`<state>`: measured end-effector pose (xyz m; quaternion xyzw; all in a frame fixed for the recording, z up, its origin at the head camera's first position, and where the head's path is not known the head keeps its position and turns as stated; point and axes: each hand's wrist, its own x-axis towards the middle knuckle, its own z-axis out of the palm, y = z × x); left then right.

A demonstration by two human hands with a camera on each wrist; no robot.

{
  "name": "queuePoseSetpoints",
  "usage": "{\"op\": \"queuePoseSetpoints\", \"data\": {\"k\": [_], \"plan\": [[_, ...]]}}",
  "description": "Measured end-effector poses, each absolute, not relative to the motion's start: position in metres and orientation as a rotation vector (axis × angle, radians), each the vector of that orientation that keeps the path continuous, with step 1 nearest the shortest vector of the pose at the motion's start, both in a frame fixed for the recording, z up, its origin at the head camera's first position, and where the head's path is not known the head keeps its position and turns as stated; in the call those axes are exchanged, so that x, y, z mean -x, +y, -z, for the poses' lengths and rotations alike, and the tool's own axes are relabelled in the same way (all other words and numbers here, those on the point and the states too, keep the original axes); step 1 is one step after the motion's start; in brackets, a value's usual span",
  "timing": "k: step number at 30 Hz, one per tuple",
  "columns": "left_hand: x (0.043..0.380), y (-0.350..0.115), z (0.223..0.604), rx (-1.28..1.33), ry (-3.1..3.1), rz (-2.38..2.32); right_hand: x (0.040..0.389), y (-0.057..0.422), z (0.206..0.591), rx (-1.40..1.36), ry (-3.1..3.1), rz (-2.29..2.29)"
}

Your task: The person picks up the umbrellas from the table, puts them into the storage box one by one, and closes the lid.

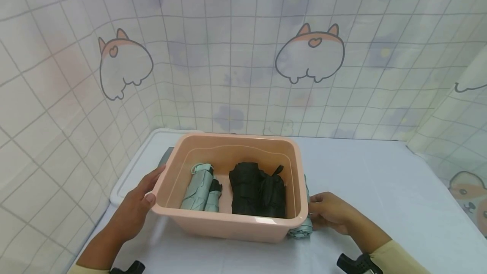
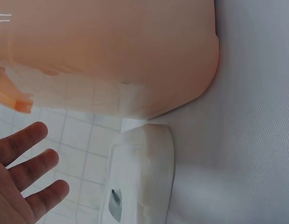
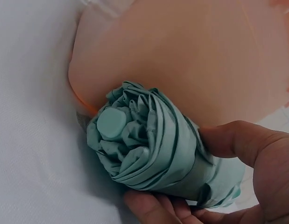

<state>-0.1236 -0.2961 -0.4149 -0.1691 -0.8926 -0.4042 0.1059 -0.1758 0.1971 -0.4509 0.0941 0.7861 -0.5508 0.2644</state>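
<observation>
A peach plastic basin (image 1: 228,228) stands on the table. Inside, at its left, lie a pale green folded umbrella (image 1: 197,190) and a smaller pale green roll (image 1: 213,198) with a dark end. Two black folded bundles (image 1: 244,189), apparently umbrellas, lie at its right. My left hand (image 1: 133,212) is at the basin's left rim, with three fingers extended apart in the left wrist view. Outside the basin's right wall, my right hand (image 1: 332,211) grips another pale green folded umbrella (image 3: 153,140) between thumb and fingers. Its round end cap faces the right wrist camera.
A white tray or lid (image 1: 131,176) lies behind and left of the basin, with a grey item (image 1: 165,157) on it. The white table (image 1: 365,172) extends to the right. Printed curtains (image 1: 243,62) enclose the back and sides.
</observation>
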Motion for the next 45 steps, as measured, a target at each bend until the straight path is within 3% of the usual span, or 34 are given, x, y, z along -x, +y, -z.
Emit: {"op": "queuePoseSetpoints", "data": {"k": [23,45], "plan": [[0.125,-0.3,0.421,0.522,-2.63,1.18,0.174,0.217,0.458,-0.125,1.983,1.635],[0.125,-0.299,0.417,0.475,-2.647,1.168,0.184,0.254,0.424,0.072,1.911,1.716]]}}
